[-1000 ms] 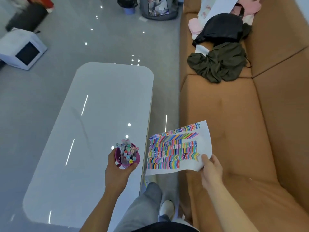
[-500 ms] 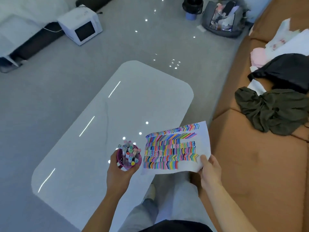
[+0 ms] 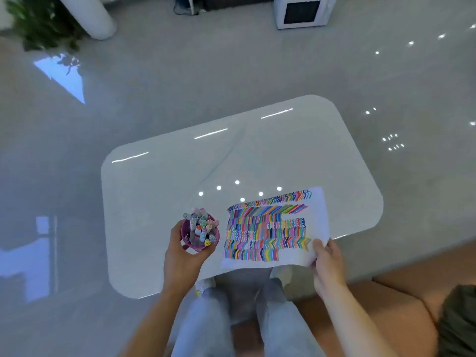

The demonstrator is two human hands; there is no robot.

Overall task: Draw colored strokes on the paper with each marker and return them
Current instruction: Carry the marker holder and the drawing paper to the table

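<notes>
A: Where do the things sit right now?

B: Both are in the hands, over the near edge of the white desk [image 3: 159, 191]. The left hand [image 3: 184, 256] has its grip wrapped around the pink cup [image 3: 200, 237], fingers closed on the wall from below and the near side. The cup stands roughly upright and is packed with markers [image 3: 201, 226], caps up. The right hand [image 3: 327, 261] has its grip pinched together on the near right corner of the paper [image 3: 273, 226], thumb on top.

A: Is the paper resting on the desk?

B: I cannot tell. Its far part lies over the desk, while its near edge hangs past the rim above the knees. It is already crowded with rows of coloured strokes.

A: How would you expect them to handle?

B: The sheet looks thin and floppy. Held by a single corner it likely sags and swings, and a hard pinch may crease it. I would lay it flat, well onto the desk, then steady it with a palm on a bare margin. The desk looks glossy, so the sheet may slide while drawing.

A: And the cup?

B: Light, but probably top-heavy with that many markers. A hold around the middle of the wall seems right, and it should be set down level, left of the sheet. The markers are smooth and slim, so each is best pulled straight up by its cap end.
</notes>
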